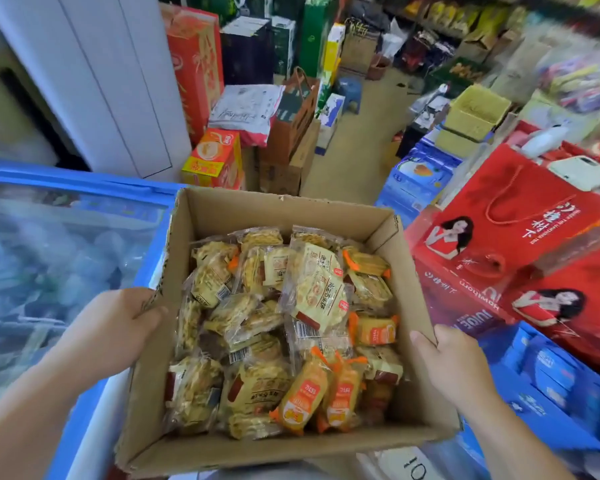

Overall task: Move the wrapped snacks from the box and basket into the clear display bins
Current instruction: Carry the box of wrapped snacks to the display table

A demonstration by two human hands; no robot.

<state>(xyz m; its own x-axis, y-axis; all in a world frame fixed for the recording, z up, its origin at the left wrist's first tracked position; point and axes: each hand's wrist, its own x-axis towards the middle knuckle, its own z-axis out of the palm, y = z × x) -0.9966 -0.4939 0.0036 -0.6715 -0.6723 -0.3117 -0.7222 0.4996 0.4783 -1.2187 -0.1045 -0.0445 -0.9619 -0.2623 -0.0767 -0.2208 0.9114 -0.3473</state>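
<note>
Both hands on the cardboard box (409,278) rn, carried w/ its left edge over the blue chest freezer (49,271). Left hand (115,327) grips the left wall, thumb hooked over the rim; right hand (454,362) grips the right wall the same way. Box is abt half full of wrapped snacks (278,334), mostly pale yellow packs + a few orange ones. Red gift bags (520,216) just to the right.

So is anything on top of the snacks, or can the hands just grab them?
Nothing visible covers them. The box is open on top and the snacks lie bare inside. The left hand and right hand each grip a side wall. The bins are not in view.
</note>
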